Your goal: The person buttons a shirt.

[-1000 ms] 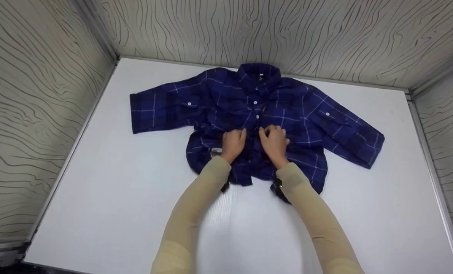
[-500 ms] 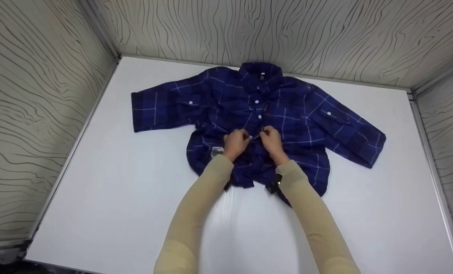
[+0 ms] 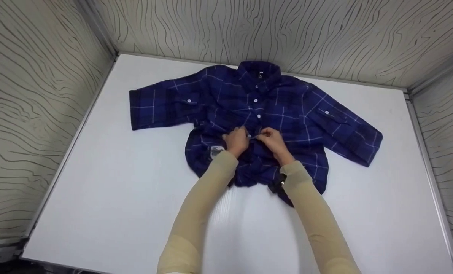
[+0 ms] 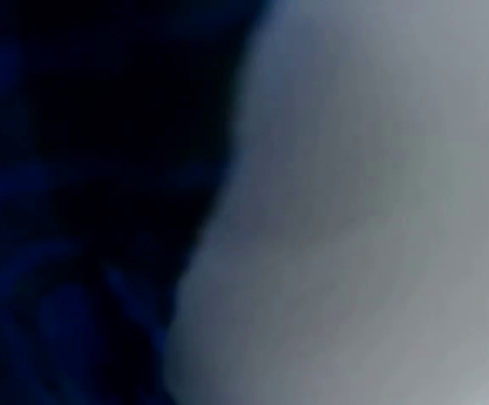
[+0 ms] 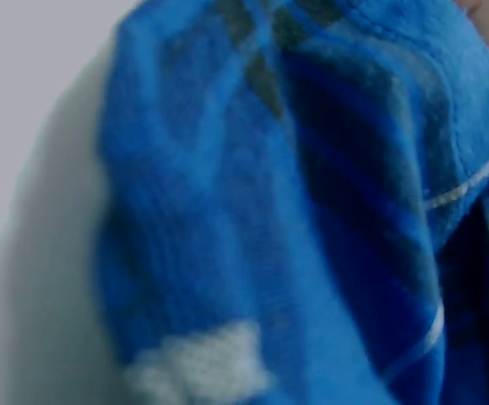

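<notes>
A dark blue plaid shirt lies spread on its back, collar toward the far wall and both sleeves out to the sides. At the middle of its front placket, my left hand pinches the cloth beside a small white button. Just to the right, my right hand pinches the other front edge between thumb and fingers. Bunched blue cloth fills much of the right wrist view, with a sliver of the hand at the top right. The left wrist view is blurred, showing dark cloth beside a pale surface.
The shirt lies on a white table with patterned walls at the back and both sides. A pale label shows on the shirt near my left wrist. A dark wrist device sits under the right cuff.
My hands have pinched up the front edges, and a white button has come into sight between them. The right hand has turned more sideways toward the left hand. The lower front is more bunched.
</notes>
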Tool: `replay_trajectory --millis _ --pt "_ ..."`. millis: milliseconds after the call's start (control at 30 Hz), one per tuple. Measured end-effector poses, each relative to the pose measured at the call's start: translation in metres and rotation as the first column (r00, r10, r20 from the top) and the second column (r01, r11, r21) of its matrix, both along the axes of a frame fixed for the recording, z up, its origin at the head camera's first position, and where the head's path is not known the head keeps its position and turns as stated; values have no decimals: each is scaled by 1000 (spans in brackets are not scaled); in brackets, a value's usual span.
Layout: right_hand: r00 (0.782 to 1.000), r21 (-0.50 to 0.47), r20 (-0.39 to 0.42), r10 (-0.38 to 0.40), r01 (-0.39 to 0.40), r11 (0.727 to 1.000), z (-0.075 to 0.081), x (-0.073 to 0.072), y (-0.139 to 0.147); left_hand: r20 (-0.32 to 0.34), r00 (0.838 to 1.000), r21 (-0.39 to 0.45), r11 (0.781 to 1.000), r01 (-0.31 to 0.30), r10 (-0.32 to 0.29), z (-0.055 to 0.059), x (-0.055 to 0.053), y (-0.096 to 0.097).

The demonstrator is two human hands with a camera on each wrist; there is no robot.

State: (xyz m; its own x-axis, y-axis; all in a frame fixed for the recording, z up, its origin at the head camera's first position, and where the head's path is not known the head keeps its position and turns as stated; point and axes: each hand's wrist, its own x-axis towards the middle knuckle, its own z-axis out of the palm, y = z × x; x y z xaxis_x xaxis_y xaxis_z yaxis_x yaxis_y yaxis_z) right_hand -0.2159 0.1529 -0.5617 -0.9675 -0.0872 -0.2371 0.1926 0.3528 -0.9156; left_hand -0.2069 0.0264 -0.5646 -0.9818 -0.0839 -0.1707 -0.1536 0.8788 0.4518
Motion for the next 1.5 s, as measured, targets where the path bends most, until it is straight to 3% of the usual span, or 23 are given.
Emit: replay_trajectory --millis 133,200,367,467,600,667,733,867,1033,1200,1333,1500 --pt "998 130 -12 68 -66 989 -1 1 -5 29 999 -12 1000 -13 14 2 -3 2" --pt "998 149 -29 64 -60 987 -2 1 -7 37 999 -9 1000 -12 12 1 -4 2" --pt "997 55 -71 5 -1 999 0 0 -5 28 999 127 991 -37 33 2 -4 -2" --pt "998 -33 -51 -44 42 999 2 -1 -1 13 998 267 961 -65 64 4 -4 -7" --pt "996 -115 32 -81 84 990 6 -1 5 6 996 432 897 -87 94 5 -4 -10" --pt "995 -126 61 -73 80 989 8 -1 5 3 994 484 870 -94 106 5 -4 -11" --pt "997 -128 63 -44 52 990 8 0 5 5 994 506 857 -100 113 4 -4 -10" --pt "1000 -112 9 -12 12 994 6 2 0 6 994 509 855 -95 107 4 -4 -10" --pt "993 -67 -109 -42 35 997 0 7 -7 12 996 523 848 -80 86 3 -4 -10" --pt "978 -83 -203 -54 37 996 -5 9 -10 5 999 506 861 -48 52 3 -3 -11" --pt "982 -37 -180 -57 51 998 -3 9 -12 11 999 508 861 -32 30 4 -4 -12" --pt "989 -31 -132 -62 58 998 -1 8 -12 32 999 545 838 -30 15 4 -4 -15"
